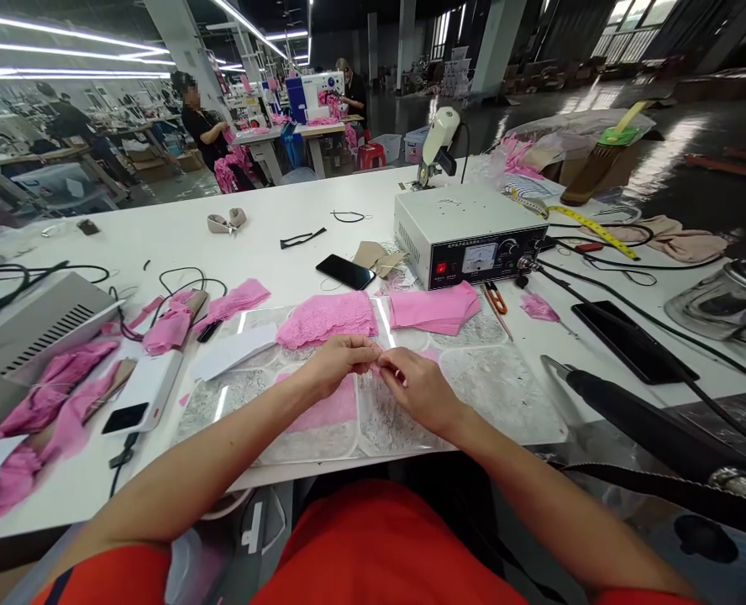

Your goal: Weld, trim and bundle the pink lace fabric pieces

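My left hand (340, 361) and my right hand (420, 391) meet over the clear, glossy mat (496, 386) at the table's front. Their fingertips pinch a small piece of pink fabric (378, 368), mostly hidden by the fingers. Just beyond the left hand lies a stack of pink lace pieces (328, 319). A stack of plain pink pieces (436, 308) is behind the right hand. Another pink piece (326, 407) lies flat on the mat, partly covered by my left forearm. White paper (238, 351) rests on the mat's left part.
Behind the stacks stand a grey control box (470, 235) and a phone (346, 271). On the right lie a black pen-shaped tool (631, 412), a second phone (634, 340), cables and a glass jar (726, 302). Pink fabric strips (58, 395) and a white power bank (143, 395) lie left.
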Motion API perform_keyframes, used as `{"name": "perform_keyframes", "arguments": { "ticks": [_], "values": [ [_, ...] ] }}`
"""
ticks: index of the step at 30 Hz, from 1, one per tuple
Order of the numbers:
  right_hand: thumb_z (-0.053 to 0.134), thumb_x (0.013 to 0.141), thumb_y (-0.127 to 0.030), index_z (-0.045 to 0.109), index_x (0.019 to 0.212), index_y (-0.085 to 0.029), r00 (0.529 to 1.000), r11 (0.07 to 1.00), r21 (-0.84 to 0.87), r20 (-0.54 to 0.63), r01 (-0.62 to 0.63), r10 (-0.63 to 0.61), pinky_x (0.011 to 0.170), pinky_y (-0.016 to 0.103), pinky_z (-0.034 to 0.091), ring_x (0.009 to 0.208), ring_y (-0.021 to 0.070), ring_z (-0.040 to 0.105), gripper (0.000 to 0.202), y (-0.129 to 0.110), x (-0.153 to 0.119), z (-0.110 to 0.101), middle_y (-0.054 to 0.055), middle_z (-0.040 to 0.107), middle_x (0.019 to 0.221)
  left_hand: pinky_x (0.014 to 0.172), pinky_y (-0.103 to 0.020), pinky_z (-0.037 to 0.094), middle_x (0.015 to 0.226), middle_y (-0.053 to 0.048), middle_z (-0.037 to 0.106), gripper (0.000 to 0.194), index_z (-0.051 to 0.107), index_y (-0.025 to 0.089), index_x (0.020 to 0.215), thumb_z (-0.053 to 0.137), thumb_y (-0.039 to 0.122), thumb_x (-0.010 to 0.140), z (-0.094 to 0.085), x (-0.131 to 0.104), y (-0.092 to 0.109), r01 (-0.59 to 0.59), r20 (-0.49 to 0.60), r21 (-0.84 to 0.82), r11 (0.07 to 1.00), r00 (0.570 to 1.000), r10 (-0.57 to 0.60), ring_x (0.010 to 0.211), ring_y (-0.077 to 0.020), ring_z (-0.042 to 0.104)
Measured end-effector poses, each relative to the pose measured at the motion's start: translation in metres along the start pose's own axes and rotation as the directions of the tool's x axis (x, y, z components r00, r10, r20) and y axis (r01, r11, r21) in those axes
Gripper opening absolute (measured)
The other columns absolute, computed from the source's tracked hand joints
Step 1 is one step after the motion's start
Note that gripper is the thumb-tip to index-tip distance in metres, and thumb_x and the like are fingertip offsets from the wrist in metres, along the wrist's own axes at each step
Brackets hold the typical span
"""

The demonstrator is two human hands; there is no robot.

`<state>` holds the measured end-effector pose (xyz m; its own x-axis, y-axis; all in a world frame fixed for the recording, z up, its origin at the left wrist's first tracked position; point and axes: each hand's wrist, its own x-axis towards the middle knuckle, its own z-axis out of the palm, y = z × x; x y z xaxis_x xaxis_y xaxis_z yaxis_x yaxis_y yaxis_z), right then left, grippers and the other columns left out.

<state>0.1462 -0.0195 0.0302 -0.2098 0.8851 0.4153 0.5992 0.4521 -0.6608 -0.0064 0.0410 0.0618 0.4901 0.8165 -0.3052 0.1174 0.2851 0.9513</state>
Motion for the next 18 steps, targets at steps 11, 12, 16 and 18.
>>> {"name": "perform_keyframes", "arguments": {
  "ticks": [11, 12, 16, 18],
  "values": [
    [0.065, 0.071, -0.035, 0.055, 0.077, -0.019, 0.969, 0.615, 0.762, 0.068, -0.203, 0.236, 0.064, 0.031, 0.054, 0.061, 0.0121, 0.060, 0.020, -0.015, 0.040, -0.033, -0.003, 0.060, 0.065, 0.103, -0.047, 0.037, 0.128, -0.010, 0.058, 0.050, 0.057, 0.020, 0.120, 0.065, 0.020, 0.070, -0.022, -0.013, -0.015, -0.196, 0.087, 0.080, 0.977, 0.978, 0.189, 0.123, -0.0273, 0.048],
    [0.066, 0.071, -0.035, 0.056, 0.079, -0.020, 0.963, 0.578, 0.794, 0.035, -0.189, 0.266, 0.065, 0.031, 0.055, 0.062, 0.0123, 0.060, 0.020, -0.015, 0.039, -0.039, -0.003, 0.060, 0.066, 0.103, -0.047, 0.038, 0.129, -0.012, 0.056, 0.051, 0.055, 0.018, 0.122, 0.065, 0.023, 0.073, -0.021, -0.012, -0.014, -0.213, 0.066, 0.111, 0.971, 0.976, 0.207, 0.123, -0.0274, 0.049],
    [0.066, 0.071, -0.033, 0.057, 0.079, -0.021, 0.898, 0.578, 0.791, -0.088, -0.201, 0.432, 0.066, 0.031, 0.055, 0.066, 0.0127, 0.060, 0.017, 0.007, 0.011, -0.062, -0.001, 0.061, 0.073, 0.101, -0.045, 0.041, 0.131, -0.013, 0.053, 0.047, 0.052, 0.018, 0.124, 0.060, 0.035, 0.081, -0.014, -0.014, -0.012, -0.368, 0.039, 0.394, 0.842, 0.922, 0.385, 0.121, -0.0259, 0.050],
    [0.065, 0.071, -0.034, 0.058, 0.077, -0.020, 0.857, 0.621, 0.715, -0.060, -0.322, 0.512, 0.064, 0.031, 0.055, 0.066, 0.0135, 0.060, 0.017, 0.029, -0.016, -0.069, 0.001, 0.061, 0.074, 0.102, -0.046, 0.040, 0.133, -0.013, 0.051, 0.046, 0.053, 0.020, 0.123, 0.060, 0.038, 0.082, -0.011, -0.017, -0.016, -0.444, 0.151, 0.592, 0.673, 0.881, 0.448, 0.122, -0.0269, 0.048]
  ]
}}
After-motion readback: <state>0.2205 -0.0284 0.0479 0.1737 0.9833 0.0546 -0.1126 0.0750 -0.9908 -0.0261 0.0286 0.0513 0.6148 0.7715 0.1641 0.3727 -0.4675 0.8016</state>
